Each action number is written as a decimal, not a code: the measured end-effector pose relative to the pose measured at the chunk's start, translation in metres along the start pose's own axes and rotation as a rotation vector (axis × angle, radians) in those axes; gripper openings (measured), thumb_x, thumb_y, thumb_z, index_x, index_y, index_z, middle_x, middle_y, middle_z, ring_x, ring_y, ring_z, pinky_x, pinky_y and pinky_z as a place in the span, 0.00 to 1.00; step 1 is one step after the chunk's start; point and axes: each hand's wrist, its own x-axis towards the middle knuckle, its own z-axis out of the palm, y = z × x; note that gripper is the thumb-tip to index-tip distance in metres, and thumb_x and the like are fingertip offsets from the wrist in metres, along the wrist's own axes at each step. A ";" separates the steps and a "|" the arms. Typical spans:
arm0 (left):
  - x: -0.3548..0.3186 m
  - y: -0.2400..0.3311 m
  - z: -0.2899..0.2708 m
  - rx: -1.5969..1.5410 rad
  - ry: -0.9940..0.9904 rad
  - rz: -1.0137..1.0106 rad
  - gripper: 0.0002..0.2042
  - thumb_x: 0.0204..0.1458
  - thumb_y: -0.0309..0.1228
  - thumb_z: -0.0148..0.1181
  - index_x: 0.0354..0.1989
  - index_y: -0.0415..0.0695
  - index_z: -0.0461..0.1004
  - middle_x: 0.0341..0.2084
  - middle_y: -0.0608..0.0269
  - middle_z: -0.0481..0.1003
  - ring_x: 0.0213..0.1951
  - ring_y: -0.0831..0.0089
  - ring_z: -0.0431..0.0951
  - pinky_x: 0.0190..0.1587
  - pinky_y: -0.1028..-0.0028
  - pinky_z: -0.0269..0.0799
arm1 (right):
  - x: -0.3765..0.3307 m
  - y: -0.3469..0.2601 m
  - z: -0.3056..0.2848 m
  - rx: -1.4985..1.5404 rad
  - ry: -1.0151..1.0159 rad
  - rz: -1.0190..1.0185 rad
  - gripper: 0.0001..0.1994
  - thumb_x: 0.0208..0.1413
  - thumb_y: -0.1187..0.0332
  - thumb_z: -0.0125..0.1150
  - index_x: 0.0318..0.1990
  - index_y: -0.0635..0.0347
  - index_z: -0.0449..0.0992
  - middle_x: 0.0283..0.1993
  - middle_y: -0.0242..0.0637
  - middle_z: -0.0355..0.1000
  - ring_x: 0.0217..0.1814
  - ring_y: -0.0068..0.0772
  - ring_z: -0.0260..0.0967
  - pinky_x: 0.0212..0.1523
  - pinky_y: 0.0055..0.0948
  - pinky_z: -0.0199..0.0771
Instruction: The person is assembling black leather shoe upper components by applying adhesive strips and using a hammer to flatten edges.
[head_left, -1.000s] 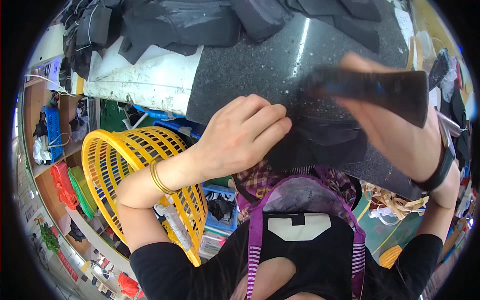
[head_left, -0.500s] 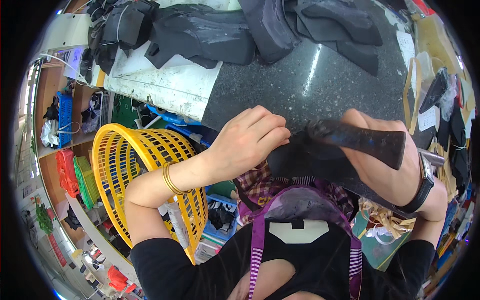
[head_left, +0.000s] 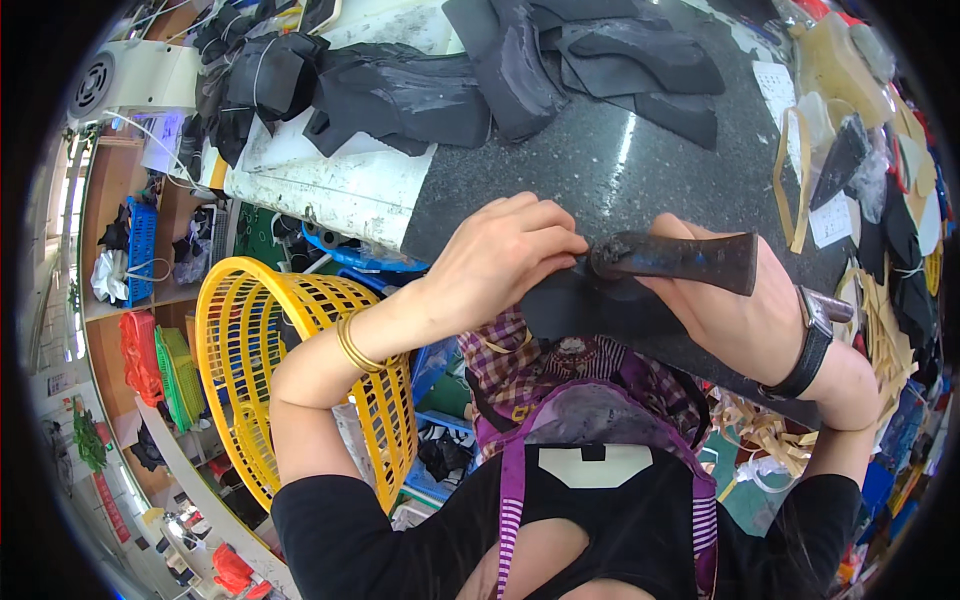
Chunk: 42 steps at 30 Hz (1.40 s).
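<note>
My right hand (head_left: pixel 735 315) is closed on a dark hammer (head_left: pixel 690 262); its round face is down at the worktop edge and its flared end points right. Part of the handle shows past my wrist. Under the hammer lies a black sheet piece (head_left: pixel 600 315), hanging over the near edge of the dark speckled worktop (head_left: pixel 540 170). My left hand (head_left: pixel 500 250) pinches the piece's far left edge, fingertips close beside the hammer face. What lies directly beneath the face is hidden.
Black cut pieces (head_left: pixel 400 100) lie stacked at the back, partly on a white board (head_left: pixel 330 190). A yellow basket (head_left: pixel 208 340) leans at my left, with a blue crate (head_left: pixel 435 485) beside it. Tan strips (head_left: pixel 875 330) and paper sheets (head_left: pixel 830 220) lie at the right.
The hammer has shifted left and its face now sits closer to my left fingertips. My left hand has moved slightly up and right. The whole view has also shifted a little.
</note>
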 end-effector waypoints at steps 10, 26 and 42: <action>-0.012 0.001 0.009 0.080 0.111 0.082 0.10 0.39 0.25 0.66 0.29 0.39 0.72 0.29 0.59 0.71 0.29 0.60 0.71 0.32 0.68 0.68 | 0.017 -0.010 -0.014 -0.019 -0.007 -0.047 0.05 0.54 0.70 0.55 0.36 0.59 0.71 0.25 0.43 0.68 0.27 0.50 0.68 0.25 0.41 0.66; 0.120 -0.065 -0.097 0.925 -0.318 0.116 0.06 0.32 0.28 0.68 0.22 0.46 0.79 0.47 0.62 0.69 0.58 0.62 0.61 0.57 0.49 0.58 | -0.017 0.032 -0.014 -0.245 0.197 0.066 0.10 0.53 0.67 0.58 0.37 0.61 0.67 0.21 0.43 0.69 0.24 0.48 0.71 0.24 0.41 0.69; 0.129 -0.075 -0.186 0.318 -0.250 -0.194 0.10 0.39 0.30 0.67 0.28 0.42 0.72 0.29 0.59 0.69 0.34 0.62 0.71 0.37 0.69 0.68 | -0.030 0.056 -0.020 -0.155 0.205 0.114 0.11 0.52 0.63 0.58 0.36 0.62 0.72 0.22 0.44 0.70 0.26 0.48 0.71 0.26 0.40 0.71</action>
